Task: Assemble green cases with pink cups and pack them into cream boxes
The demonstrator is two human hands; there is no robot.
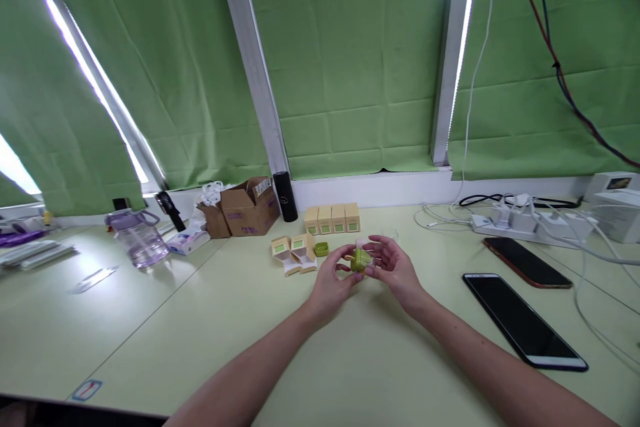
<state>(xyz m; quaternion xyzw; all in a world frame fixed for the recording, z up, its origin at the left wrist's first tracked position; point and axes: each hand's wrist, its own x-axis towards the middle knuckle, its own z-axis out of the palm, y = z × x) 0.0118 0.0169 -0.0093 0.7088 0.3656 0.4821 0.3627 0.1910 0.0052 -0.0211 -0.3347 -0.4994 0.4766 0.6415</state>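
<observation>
Between my two hands, just above the table, is a small green container (360,260) with a see-through part on its right side and a yellowish loop at its left. My left hand (334,279) pinches it from the left, fingers closed. From the right, my right hand (395,270) grips the clear part between thumb and fingers. A small whitish piece (361,242) shows behind the container, too small to name. Left of my hands sits a green square piece (321,249). Beside it stand two kraft boxes (303,247) with their front flaps open.
Several closed kraft boxes (332,219) form a row behind. A cardboard carton (250,207), a black cylinder (285,197) and a purple water bottle (140,240) stand left. Two phones (525,320) and a power strip (530,228) with trailing cables lie right.
</observation>
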